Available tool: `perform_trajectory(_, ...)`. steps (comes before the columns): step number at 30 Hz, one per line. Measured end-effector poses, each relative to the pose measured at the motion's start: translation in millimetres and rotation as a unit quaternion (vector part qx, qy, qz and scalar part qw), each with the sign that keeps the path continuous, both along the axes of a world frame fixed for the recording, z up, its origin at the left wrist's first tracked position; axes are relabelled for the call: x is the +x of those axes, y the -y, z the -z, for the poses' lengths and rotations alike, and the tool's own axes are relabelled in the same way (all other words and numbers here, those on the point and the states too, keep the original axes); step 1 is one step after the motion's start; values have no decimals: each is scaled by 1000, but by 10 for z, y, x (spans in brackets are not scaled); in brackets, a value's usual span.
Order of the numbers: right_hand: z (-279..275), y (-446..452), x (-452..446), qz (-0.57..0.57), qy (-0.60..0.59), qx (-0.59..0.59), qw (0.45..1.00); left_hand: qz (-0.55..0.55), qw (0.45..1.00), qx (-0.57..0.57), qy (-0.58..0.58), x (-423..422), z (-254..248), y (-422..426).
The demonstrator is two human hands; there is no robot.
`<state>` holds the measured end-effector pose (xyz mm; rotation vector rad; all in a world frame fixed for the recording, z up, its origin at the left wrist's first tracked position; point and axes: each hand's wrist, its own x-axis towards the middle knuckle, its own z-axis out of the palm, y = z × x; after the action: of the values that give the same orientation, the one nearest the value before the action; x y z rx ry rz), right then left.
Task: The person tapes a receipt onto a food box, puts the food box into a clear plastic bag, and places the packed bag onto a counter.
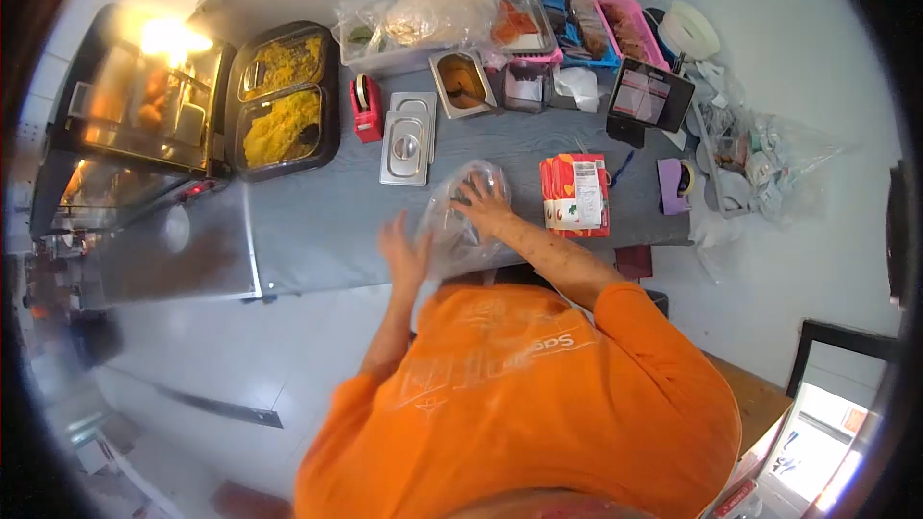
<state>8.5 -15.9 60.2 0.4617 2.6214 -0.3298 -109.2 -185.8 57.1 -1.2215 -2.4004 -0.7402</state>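
A clear plastic bag lies at the front edge of the grey table, before the orange shirt. My right hand rests on it with the fingers spread; what the bag holds, if anything, is hard to make out. Beside the bag's left side, my left hand is raised, fingers apart and slightly blurred, with nothing visible in it. To the right of my right hand stand red and white printed packets. Metal lids lie just beyond my left hand.
A lit warming cabinet stands at the left, near a black tray of yellow food. Behind are a red tape dispenser, a metal container and a tablet. Purple tape holder and bagged items sit right.
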Motion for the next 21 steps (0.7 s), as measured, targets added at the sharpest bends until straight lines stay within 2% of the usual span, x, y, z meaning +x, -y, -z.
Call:
perform_trajectory(1, 61, -26, 16, -13, 1, 12, 1000, 1, 1000, -1, 0, 30, -135, -93)
perform_trajectory(2, 111, -61, 34, -27, 1, 25, 999, 124, 988, -27, 88, 68, -275, -195)
perform_trajectory(3, 39, -97, 38, -29, 1, 24, 999, 242, 953, -52, 175, 97, -345, -312)
perform_trajectory(4, -91, -124, 41, -42, 0, 31, 999, 240, 954, -52, 175, 115, -64, -475)
perform_trajectory(5, -160, -153, 46, -55, -2, 36, 998, 277, 893, -210, 287, 121, 442, -653)
perform_trajectory(6, -25, -231, 80, -57, -3, 37, 998, 303, 794, -357, 387, 125, 715, -747)
perform_trajectory(7, 252, -350, 152, -77, -8, 103, 992, 303, 795, -355, 387, 135, 626, -701)
perform_trajectory(8, 426, -488, 213, -96, -12, 171, 981, 241, 842, -418, 240, 137, 441, -630)
perform_trajectory(9, 466, -625, 248, -95, -10, 174, 980, 172, 863, -467, 86, 127, 329, -607)
perform_trajectory(10, 488, -725, 293, -104, 7, 210, 972, 175, 863, -466, 87, 104, 381, -603)
perform_trajectory(12, 501, -791, 381, -112, 24, 242, 964, 223, 838, -492, -72, 78, 515, -599)
perform_trajectory(13, 418, -813, 382, -128, -78, 209, 966, 225, 838, -492, -74, 90, 343, -678)
perform_trajectory(14, 338, -836, 395, -141, -179, 175, 958, 233, 798, -556, -19, 94, 154, -775)
perform_trajectory(15, 211, -823, 394, -134, -178, 177, 959, 241, 750, -615, 34, 130, 30, -866)
perform_trajectory(16, 53, -789, 396, -117, -247, 52, 960, 249, 749, -614, 30, 149, 134, -878)
perform_trajectory(17, -94, -764, 450, -99, -312, -74, 942, 225, 799, -550, 97, 139, 319, -807)
perform_trajectory(18, -248, -787, 586, -93, -310, -71, 943, 197, 840, -479, 164, 175, 421, -772)
perform_trajectory(19, -408, -841, 767, 7, -413, 6, 911, 203, 840, -477, 162, 278, 316, -798)
perform_trajectory(20, -490, -884, 967, 105, -504, 82, 853, 249, 885, -344, 190, 396, 206, -796)
perform_trajectory(21, -507, -923, 1214, 222, -505, 128, 824, 288, 910, -204, 216, 517, 22, -837)
